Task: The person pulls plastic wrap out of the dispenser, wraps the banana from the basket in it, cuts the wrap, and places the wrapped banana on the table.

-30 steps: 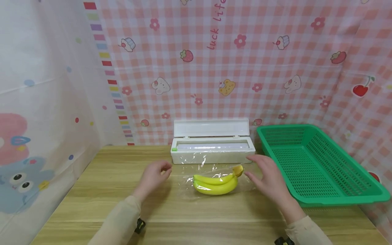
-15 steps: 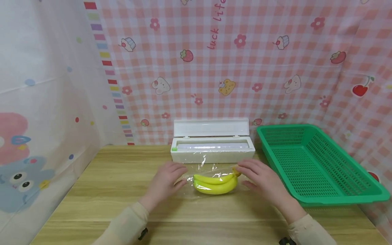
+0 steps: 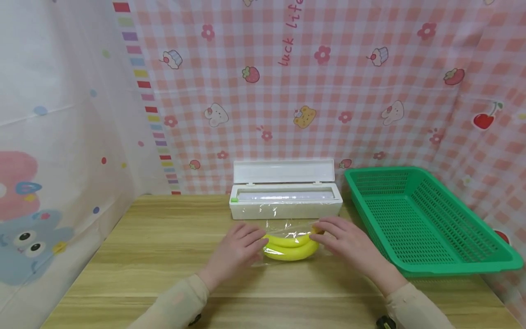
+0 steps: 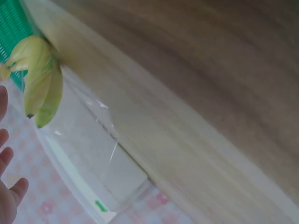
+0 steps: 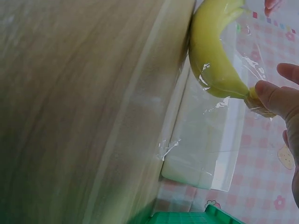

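Observation:
A small bunch of yellow bananas (image 3: 291, 251) lies under clear plastic wrap (image 3: 287, 227) on the wooden table, stem to the right. My left hand (image 3: 236, 249) is at the bananas' left tips, its fingers partly covering them; in the left wrist view its fingers (image 4: 3, 158) look spread. My right hand (image 3: 349, 242) reaches over the stem end. In the right wrist view the right thumb (image 5: 273, 97) touches the wrapped stem (image 5: 258, 105), while a finger (image 5: 288, 72) stays apart from it. Behind the bananas stands a white cling film dispenser (image 3: 285, 210), lid raised; film hangs over its front.
A green plastic basket (image 3: 415, 228) with slotted walls stands at the right, close to my right forearm. A pink checked cloth (image 3: 283, 100) hangs behind the wooden table (image 3: 156, 237); a white patterned cloth (image 3: 82, 137) hangs at the left.
Both hands have come inward, the left one to the right towards the banana tips and the right one to the left over the stem. The bananas stay about where they were.

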Demonstrator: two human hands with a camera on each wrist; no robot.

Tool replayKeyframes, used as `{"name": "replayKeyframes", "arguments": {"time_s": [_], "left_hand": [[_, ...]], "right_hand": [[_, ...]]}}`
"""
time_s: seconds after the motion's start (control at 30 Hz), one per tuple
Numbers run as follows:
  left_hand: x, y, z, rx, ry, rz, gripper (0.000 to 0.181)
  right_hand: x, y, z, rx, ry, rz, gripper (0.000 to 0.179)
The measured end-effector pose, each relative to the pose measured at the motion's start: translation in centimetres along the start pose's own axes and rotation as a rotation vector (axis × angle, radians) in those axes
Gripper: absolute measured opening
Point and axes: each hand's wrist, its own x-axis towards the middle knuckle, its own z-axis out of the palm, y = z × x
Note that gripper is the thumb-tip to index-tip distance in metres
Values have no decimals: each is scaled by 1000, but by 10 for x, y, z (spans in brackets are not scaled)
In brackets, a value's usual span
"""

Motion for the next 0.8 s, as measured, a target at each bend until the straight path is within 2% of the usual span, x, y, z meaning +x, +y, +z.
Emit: {"name": "replayKeyframes", "arguments": {"time_s": [0.13,0.4,0.8], "left_hand": [[-2,2,5,5,-31,14,49],[-1,5,11,-43,-101,6,43],[3,4,13,-74,-256,-18,38]], "right_hand": [[-1,2,3,-22,2,-16,60],[0,5,6,-41,1,-12,49],[4,6,11,-23,-19,61,52]]}}
